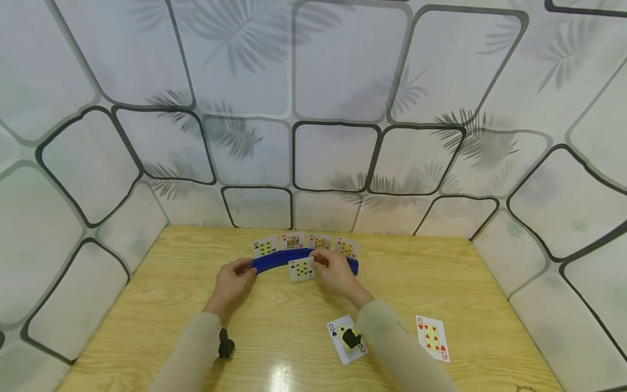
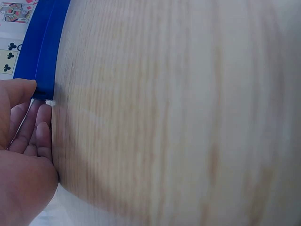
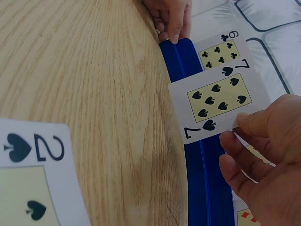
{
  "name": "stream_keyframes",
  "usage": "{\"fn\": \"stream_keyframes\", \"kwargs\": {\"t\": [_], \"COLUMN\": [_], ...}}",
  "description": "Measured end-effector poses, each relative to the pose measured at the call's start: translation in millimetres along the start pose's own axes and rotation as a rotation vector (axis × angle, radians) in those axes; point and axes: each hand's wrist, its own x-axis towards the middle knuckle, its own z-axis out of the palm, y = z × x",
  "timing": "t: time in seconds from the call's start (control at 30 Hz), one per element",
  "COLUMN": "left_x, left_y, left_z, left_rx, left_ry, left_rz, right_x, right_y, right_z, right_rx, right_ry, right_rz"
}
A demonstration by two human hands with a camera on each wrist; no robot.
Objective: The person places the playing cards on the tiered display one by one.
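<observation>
A curved blue card holder (image 1: pixel 274 262) stands on the table with a row of playing cards upright in it: a six of clubs (image 1: pixel 265 247), a red king (image 1: pixel 293 240), a red ten (image 1: pixel 319 241) and a seven of diamonds (image 1: pixel 346 247). My left hand (image 1: pixel 234 280) grips the holder's left end, thumb on top in the left wrist view. Between thumb and fingers, my right hand (image 1: pixel 338 272) pinches a seven of spades (image 3: pixel 218 99) by one edge. That card is in front of the holder in the head view and covers part of it.
A two of spades (image 1: pixel 337 338) lies face up on the wooden table (image 1: pixel 274 326), partly hidden by the right wrist's black camera (image 1: pixel 350 338). Farther right lies a six of hearts (image 1: pixel 432 338). Patterned walls (image 1: pixel 338 158) enclose the table's back and sides.
</observation>
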Motion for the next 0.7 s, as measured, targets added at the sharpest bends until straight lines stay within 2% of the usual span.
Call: {"fn": "stream_keyframes", "kwargs": {"t": [0.53,0.7], "left_x": [0.9,1.1], "left_y": [-2.1,-1.6], "left_z": [0.4,0.5], "left_rx": [-0.004,-0.004], "left_ry": [-0.003,0.005], "left_rz": [-0.018,-0.005], "right_x": [17.9,22.3], "right_y": [-10.3,-15.5], "right_z": [17.2,20.7], "right_rx": [0.03,0.035], "right_ry": [-0.008,0.005], "right_rz": [0.037,0.015]}}
